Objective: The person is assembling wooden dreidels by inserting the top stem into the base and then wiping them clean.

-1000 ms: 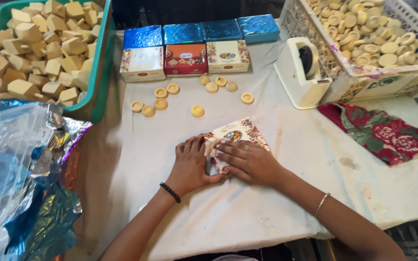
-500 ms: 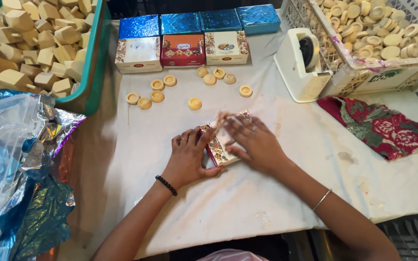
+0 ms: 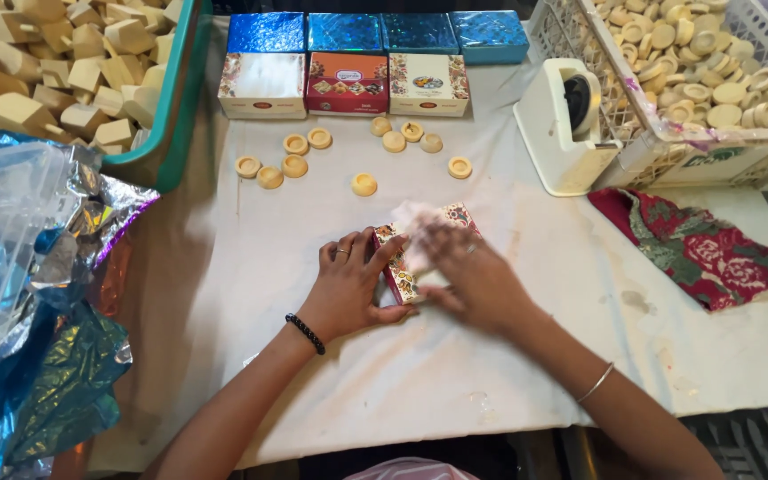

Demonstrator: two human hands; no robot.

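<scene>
On the white cloth (image 3: 313, 373), left hand (image 3: 348, 289) and right hand (image 3: 468, 276) clasp 1 patterned box (image 3: 399, 267); its long axis points away, tilted slightly.

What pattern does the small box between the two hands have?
The small box has a colourful floral edge and a white top, seen in the head view, partly blurred by the right hand.

Floral-print box (image 3: 420, 253) – white/red; blue foil boxes (image 3: 375, 33); teal bin (image 3: 175, 107); red floral cloth (image 3: 700, 249).
</scene>
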